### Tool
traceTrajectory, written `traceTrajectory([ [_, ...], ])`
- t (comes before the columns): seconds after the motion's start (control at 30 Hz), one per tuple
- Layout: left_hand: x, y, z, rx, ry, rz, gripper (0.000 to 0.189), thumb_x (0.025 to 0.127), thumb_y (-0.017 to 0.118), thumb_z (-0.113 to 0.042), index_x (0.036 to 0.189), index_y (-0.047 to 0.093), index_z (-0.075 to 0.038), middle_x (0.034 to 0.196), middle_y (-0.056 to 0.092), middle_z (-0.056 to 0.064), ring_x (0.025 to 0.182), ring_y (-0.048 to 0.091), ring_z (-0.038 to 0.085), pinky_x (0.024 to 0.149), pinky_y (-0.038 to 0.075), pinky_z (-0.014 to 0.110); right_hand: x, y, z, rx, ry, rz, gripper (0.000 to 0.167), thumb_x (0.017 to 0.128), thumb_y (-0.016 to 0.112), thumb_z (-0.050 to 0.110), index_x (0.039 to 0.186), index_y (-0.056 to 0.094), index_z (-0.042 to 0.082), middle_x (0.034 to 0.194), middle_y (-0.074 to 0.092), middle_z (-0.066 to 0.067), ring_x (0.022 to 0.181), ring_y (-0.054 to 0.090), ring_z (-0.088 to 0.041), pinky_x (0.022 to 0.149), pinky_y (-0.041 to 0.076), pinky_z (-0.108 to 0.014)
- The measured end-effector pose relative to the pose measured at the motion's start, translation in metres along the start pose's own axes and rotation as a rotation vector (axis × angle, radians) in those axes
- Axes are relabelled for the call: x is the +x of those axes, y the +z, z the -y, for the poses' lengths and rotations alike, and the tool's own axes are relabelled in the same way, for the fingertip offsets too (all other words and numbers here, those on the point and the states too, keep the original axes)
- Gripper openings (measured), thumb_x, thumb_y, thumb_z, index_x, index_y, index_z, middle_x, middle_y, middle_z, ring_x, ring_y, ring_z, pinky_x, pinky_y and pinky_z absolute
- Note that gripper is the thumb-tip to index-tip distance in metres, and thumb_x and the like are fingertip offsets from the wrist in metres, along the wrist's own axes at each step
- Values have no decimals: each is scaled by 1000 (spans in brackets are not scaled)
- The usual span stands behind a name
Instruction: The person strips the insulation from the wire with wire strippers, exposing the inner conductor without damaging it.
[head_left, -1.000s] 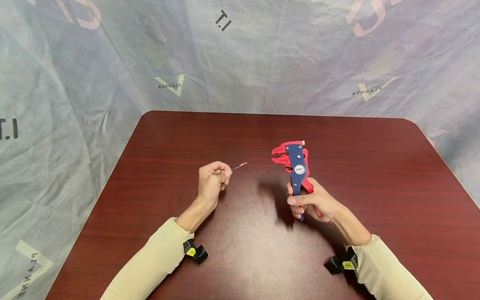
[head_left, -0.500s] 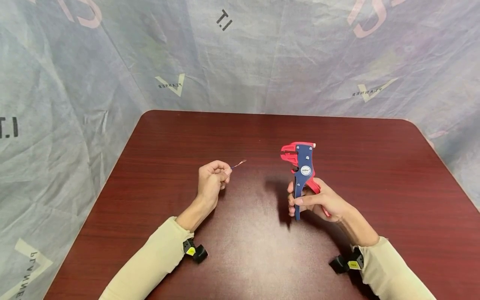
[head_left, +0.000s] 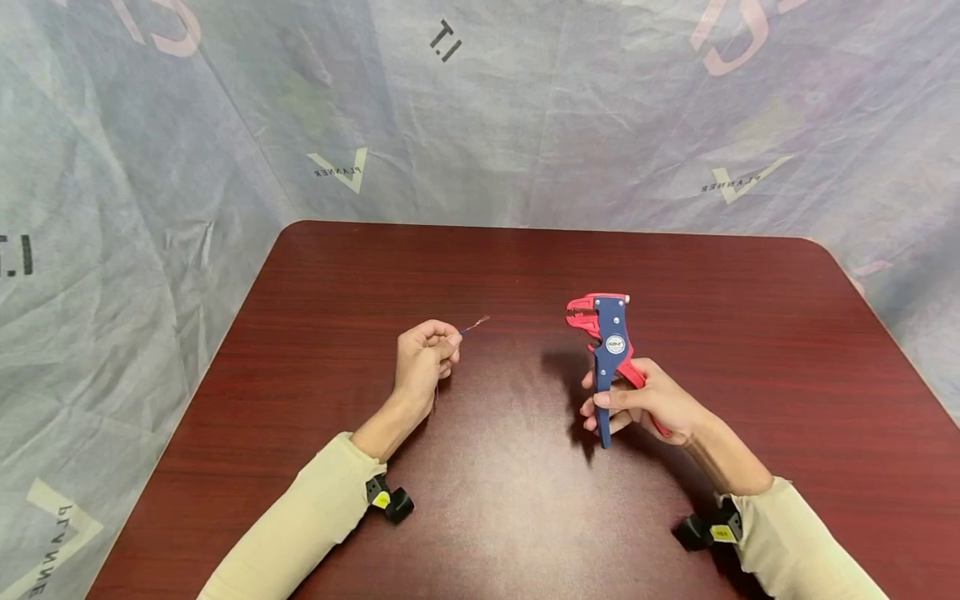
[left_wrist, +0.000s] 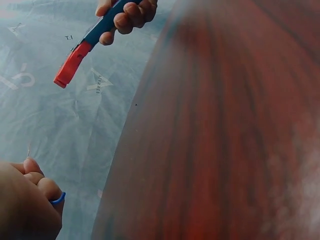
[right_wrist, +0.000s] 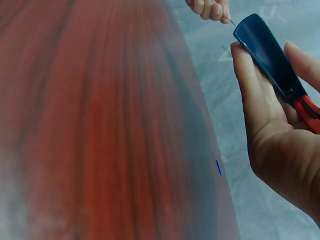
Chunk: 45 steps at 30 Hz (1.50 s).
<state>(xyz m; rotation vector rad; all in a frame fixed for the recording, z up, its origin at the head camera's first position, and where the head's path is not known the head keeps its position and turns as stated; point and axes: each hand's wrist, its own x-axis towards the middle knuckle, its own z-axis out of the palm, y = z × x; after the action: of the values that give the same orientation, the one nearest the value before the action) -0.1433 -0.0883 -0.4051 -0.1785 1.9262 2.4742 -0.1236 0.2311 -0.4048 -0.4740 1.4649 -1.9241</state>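
Note:
My left hand [head_left: 426, 362] pinches a thin blue wire [head_left: 465, 332] between thumb and forefinger. Bare copper strands [head_left: 481, 322] stick out at its tip, pointing up and to the right. A blue bend of the wire [left_wrist: 58, 198] shows below the fingers in the left wrist view. To the right, my right hand [head_left: 648, 400] grips a red and blue wire stripper [head_left: 615, 343] by its handles, held upright. The stripper's red jaws face left, with a gap between them and nothing in it. Wire and stripper are well apart. Most of the wire is hidden by the left hand.
Both hands are over a dark red wooden table [head_left: 420, 267]. A short blue strip [right_wrist: 218, 167] lies near the table's edge in the right wrist view. Grey printed sheeting [head_left: 480, 125] hangs behind and beside the table.
My right hand has moved right and slightly nearer with the wire stripper. The left hand has stayed nearly still; the wire's tip has tilted up a little, and its tail shows below the hand.

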Motion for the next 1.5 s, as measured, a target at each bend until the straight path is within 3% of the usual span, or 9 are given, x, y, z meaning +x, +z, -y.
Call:
traceTrajectory([
  [0.33, 3, -2, 4, 25, 13, 0, 18, 91, 59, 6, 77, 58, -5, 53, 52, -4, 44, 38, 6, 43, 27, 17, -6, -7, -5, -43, 41, -27, 22, 97, 53, -6, 113, 63, 3, 93, 78, -11, 83, 78, -26, 72, 60, -51],
  [0.57, 6, -3, 6, 40, 18, -4, 17, 91, 59, 5, 78, 59, -5, 53, 53, -5, 44, 38, 5, 43, 28, 17, -9, -10, -9, -65, 65, -37, 17, 98, 53, -5, 104, 65, 6, 88, 78, -7, 77, 77, -21, 66, 62, -41],
  [0.9, 12, -5, 9, 12, 1, 26, 16, 93, 57, 6, 80, 57, -4, 54, 54, -4, 44, 37, 5, 43, 27, 16, -13, -10, -13, -149, 216, -144, 5, 97, 59, 5, 93, 58, 7, 71, 74, 0, 60, 72, -12, 61, 61, -33],
  [1.0, 13, -5, 9, 8, -5, 32, 15, 94, 56, 6, 81, 57, -3, 55, 54, -4, 45, 37, 5, 43, 28, 16, -14, -10, -14, -183, 247, -169, 9, 97, 61, 8, 91, 55, 6, 67, 72, 0, 58, 70, -10, 59, 61, -32],
  [1.33, 20, -3, 15, 88, -4, 38, 6, 96, 56, 4, 90, 57, 4, 57, 57, -3, 46, 46, 6, 44, 38, 17, -15, -13, -14, -219, 316, -156, 20, 98, 62, 15, 82, 56, 7, 64, 70, 1, 57, 70, -9, 57, 60, -30],
  [1.5, 23, -2, 19, 191, 37, 16, 5, 93, 58, 4, 90, 60, 6, 57, 59, -4, 49, 52, 7, 48, 43, 18, -14, -12, -12, -226, 361, -159, 22, 98, 62, 18, 81, 57, 7, 64, 69, 1, 56, 70, -9, 57, 60, -30],
])
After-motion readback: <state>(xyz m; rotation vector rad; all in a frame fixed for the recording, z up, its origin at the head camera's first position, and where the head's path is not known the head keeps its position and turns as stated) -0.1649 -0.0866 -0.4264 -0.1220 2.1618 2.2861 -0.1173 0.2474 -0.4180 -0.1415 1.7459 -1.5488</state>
